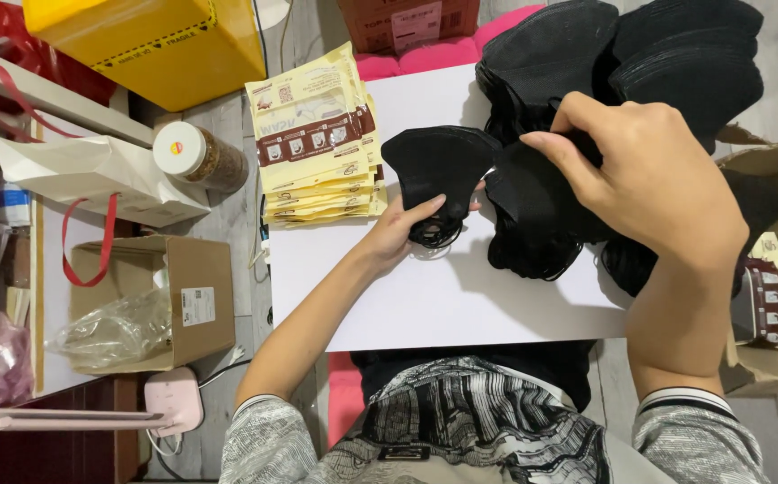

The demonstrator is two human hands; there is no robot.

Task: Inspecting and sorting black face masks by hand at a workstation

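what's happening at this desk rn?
A person sits at a white board sorting black face masks. The left hand holds one black mask by its lower edge, ear loops dangling. The right hand pinches another from the black mask pile. A stack of yellow pouches lies at the board's left side, beside a jar.

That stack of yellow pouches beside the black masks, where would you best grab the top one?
Probably by the free near edge of the top yellow pouch, coming from the table side: the pouches lie flat and fanned, so each edge overhangs slightly, letting fingers slip under and pinch.
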